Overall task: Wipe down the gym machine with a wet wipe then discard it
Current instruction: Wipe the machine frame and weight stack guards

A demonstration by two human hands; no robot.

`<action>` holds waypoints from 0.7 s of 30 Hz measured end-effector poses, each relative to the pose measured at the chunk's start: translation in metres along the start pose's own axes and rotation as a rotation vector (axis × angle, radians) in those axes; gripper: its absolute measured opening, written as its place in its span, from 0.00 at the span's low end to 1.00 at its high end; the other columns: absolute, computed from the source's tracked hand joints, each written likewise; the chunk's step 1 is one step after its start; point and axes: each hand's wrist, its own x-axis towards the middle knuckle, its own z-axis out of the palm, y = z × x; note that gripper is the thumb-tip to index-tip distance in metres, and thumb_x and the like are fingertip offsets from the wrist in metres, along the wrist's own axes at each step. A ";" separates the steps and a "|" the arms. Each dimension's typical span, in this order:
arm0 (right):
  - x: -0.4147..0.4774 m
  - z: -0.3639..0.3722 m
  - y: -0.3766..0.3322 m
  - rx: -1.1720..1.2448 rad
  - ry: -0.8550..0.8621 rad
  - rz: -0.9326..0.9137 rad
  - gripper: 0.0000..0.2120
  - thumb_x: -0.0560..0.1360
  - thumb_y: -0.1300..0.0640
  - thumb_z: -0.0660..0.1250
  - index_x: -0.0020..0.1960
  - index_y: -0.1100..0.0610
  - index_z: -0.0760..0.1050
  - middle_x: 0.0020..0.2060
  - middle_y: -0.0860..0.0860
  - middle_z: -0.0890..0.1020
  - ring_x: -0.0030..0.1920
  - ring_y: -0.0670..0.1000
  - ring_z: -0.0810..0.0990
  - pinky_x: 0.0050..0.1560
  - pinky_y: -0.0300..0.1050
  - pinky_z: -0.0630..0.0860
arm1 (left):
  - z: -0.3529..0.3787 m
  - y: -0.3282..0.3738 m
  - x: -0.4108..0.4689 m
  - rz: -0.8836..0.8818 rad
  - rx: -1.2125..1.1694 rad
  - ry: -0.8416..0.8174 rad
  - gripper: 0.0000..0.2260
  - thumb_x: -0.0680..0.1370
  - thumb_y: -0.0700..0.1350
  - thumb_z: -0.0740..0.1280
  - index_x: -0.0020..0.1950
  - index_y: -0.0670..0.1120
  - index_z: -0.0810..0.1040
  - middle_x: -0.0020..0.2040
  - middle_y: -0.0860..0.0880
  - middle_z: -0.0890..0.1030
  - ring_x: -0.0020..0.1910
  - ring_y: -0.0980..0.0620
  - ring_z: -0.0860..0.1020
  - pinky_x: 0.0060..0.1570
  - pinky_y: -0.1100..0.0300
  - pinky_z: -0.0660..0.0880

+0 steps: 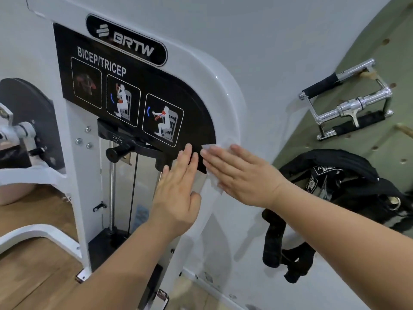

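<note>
The white gym machine [225, 95] fills most of the view, its curved shroud rising above and beyond both hands. The green pegboard wall [366, 36] stands well off to the right of the right hand. Below the left forearm and to its left lies a wooden floor [33, 276]. A black instruction placard [134, 86] marked BICEP/TRICEP, with three exercise diagrams, spreads up and to the left of the hands, and its rounded lower corner reaches down to the fingertips of both. A heap of black straps and belts [330, 175] hangs just past the right wrist, on its right. Above that heap, up and to the right of the right hand, a chrome double-grip cable handle [348, 104] is pegged to the green wall. The right hand [243, 177] lies flat with straight, slightly spread fingers and presses the wet wipe [215, 183] against the shroud at the edge of the placard. The left hand [178, 193] sits just beside it on the left, also flat and straight-fingered, holding nothing, with its fingertips on the placard's lower edge. The wipe, white and crumpled, shows beyond the right fingertips and under the palm, in the gap between the two hands. A black selector knob [118, 152] juts out to the left of the left hand's fingertips.
</note>
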 end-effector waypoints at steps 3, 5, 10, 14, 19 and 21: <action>0.023 -0.005 0.027 0.027 0.044 0.139 0.30 0.86 0.47 0.53 0.83 0.62 0.55 0.82 0.58 0.56 0.82 0.59 0.53 0.82 0.58 0.50 | 0.001 -0.005 0.002 0.004 -0.005 -0.006 0.38 0.74 0.42 0.57 0.84 0.48 0.48 0.83 0.56 0.39 0.83 0.54 0.44 0.79 0.38 0.50; 0.029 -0.005 0.023 0.049 0.062 0.248 0.30 0.86 0.47 0.53 0.82 0.62 0.55 0.82 0.59 0.56 0.82 0.59 0.51 0.82 0.59 0.51 | 0.002 -0.005 0.002 0.001 -0.002 0.001 0.39 0.73 0.41 0.57 0.84 0.48 0.49 0.84 0.56 0.40 0.83 0.54 0.44 0.80 0.39 0.49; 0.009 0.006 -0.034 -0.005 -0.025 0.252 0.31 0.86 0.47 0.52 0.83 0.62 0.51 0.82 0.59 0.51 0.82 0.58 0.48 0.81 0.60 0.38 | -0.001 -0.006 0.002 0.004 0.010 -0.014 0.40 0.72 0.40 0.58 0.84 0.49 0.50 0.84 0.57 0.40 0.83 0.55 0.45 0.80 0.40 0.48; -0.011 0.012 -0.063 -0.041 -0.099 0.095 0.32 0.85 0.46 0.53 0.83 0.61 0.53 0.83 0.56 0.55 0.83 0.54 0.52 0.81 0.56 0.36 | -0.007 -0.010 0.003 0.025 0.001 -0.053 0.38 0.73 0.41 0.57 0.84 0.48 0.50 0.83 0.57 0.40 0.82 0.55 0.43 0.79 0.39 0.54; 0.005 0.001 -0.022 -0.061 -0.012 0.173 0.32 0.85 0.45 0.52 0.83 0.61 0.53 0.82 0.57 0.54 0.82 0.56 0.51 0.81 0.57 0.42 | -0.010 -0.016 0.006 0.050 -0.006 -0.088 0.39 0.74 0.40 0.57 0.84 0.50 0.47 0.83 0.58 0.38 0.82 0.57 0.40 0.79 0.42 0.57; 0.014 -0.001 -0.011 -0.057 0.012 0.292 0.32 0.85 0.45 0.51 0.83 0.61 0.51 0.82 0.58 0.52 0.82 0.58 0.48 0.81 0.59 0.43 | -0.011 -0.014 0.003 0.054 -0.013 -0.059 0.38 0.74 0.40 0.57 0.84 0.49 0.50 0.83 0.57 0.40 0.82 0.56 0.42 0.80 0.41 0.53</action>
